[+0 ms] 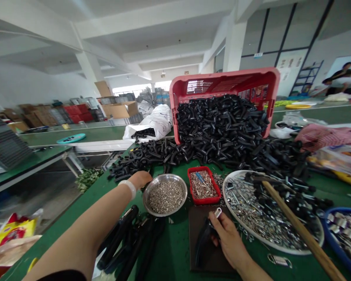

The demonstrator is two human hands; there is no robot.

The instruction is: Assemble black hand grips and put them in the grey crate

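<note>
Right hand [229, 242] grasps a black plastic handle [205, 238] over a dark cutting board [210, 262], with a small metal coil [218, 212] showing at its upper end. The handle appears light and stiff; its curved body likely offers the safest hold. Left hand [137, 179] lies palm down beside a steel bowl [165, 176] of small rings; its grip cannot be determined. Loose black parts [222, 125] spill from a tilted red crate [222, 74] at upper center.

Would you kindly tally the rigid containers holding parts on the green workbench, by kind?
Tilted pink plastic crate: 1
Round steel bowl: 1
Small red rectangular tray: 1
Large white round platter: 1
Blue basin: 1
Total: 5
</note>
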